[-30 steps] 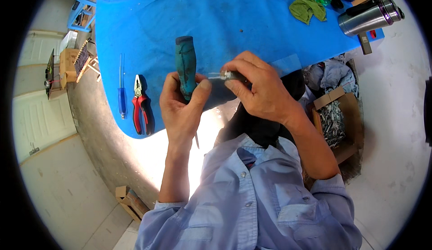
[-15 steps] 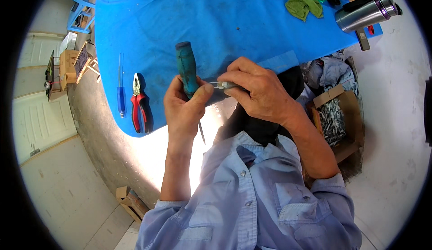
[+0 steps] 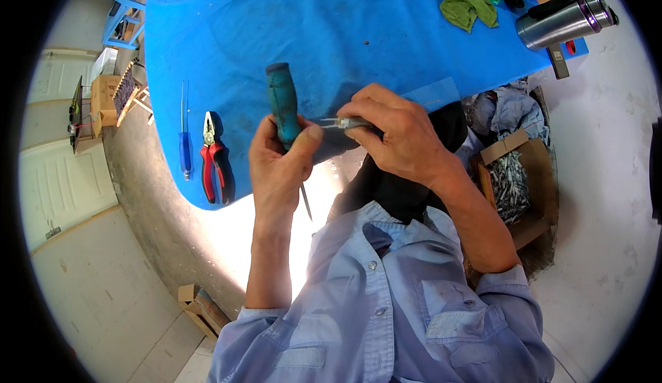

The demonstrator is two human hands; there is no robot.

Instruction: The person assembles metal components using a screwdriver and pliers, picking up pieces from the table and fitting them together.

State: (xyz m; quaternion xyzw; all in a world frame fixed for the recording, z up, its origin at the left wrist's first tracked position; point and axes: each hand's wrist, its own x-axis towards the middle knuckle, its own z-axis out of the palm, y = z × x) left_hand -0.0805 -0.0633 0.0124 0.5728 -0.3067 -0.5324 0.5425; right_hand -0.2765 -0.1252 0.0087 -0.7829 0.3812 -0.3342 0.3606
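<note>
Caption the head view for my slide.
Left hand holds a teal-handled tool; right hand grips a small pronged part near a blue table.

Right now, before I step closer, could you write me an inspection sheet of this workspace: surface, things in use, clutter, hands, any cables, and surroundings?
Surface: blue table covering, with a small dark speck.
Things in use: teal-handled tool, handle up; small two-pronged piece, its details too small to tell.
Clutter: red-handled pliers and blue screwdriver at left; green cloth and steel flask at far right.
Hands: left hand grips the teal-handled tool; right hand pinches the two-pronged piece.
Cables: nothing seen for certain.
Surroundings: open cardboard box of silvery scraps at right.
</note>
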